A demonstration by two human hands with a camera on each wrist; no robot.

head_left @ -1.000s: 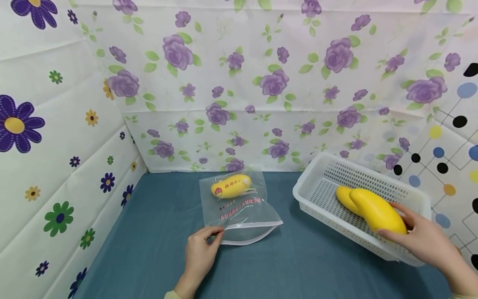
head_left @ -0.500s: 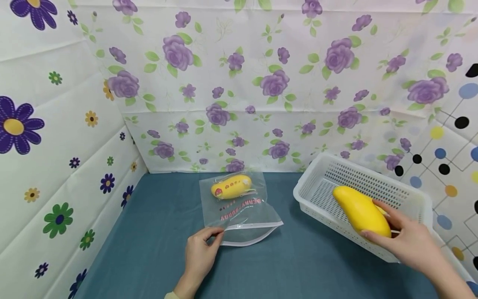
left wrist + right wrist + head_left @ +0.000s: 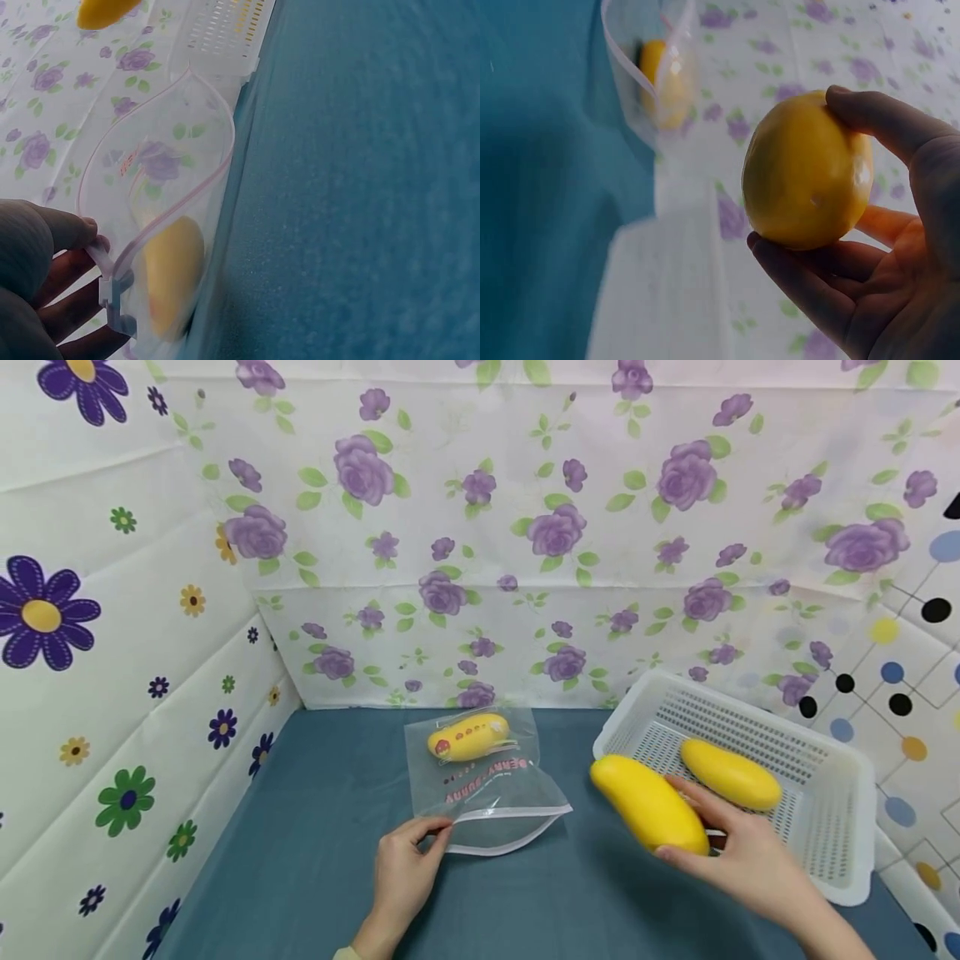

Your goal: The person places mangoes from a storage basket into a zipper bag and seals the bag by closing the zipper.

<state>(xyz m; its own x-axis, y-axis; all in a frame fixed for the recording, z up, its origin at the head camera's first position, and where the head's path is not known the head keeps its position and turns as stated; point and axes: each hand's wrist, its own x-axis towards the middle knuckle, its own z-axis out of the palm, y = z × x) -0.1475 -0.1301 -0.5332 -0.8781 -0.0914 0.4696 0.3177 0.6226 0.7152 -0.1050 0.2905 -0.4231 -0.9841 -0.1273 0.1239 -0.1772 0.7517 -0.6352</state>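
In my right hand (image 3: 738,852) I grip a large yellow mango (image 3: 648,806), lifted just outside the left front side of the basket; the right wrist view shows one rounded end of this mango (image 3: 808,171) between thumb and fingers. My left hand (image 3: 408,868) pinches the rim of a clear zip bag (image 3: 487,797) near its left corner. The bag's mouth gapes, as the left wrist view shows. Inside the bag, at its far end, lies another yellow mango (image 3: 468,737). A third mango (image 3: 731,774) lies in the white perforated basket (image 3: 847,852).
The basket stands at the right on a blue-green tabletop (image 3: 300,827). A flower-printed sheet (image 3: 465,527) hangs behind the table. Printed sheets also bound the left and right sides.
My right hand has lifted the mango out of the basket and carried it left. The mango left in the basket has come into full sight. My left hand keeps its pinch on the bag.
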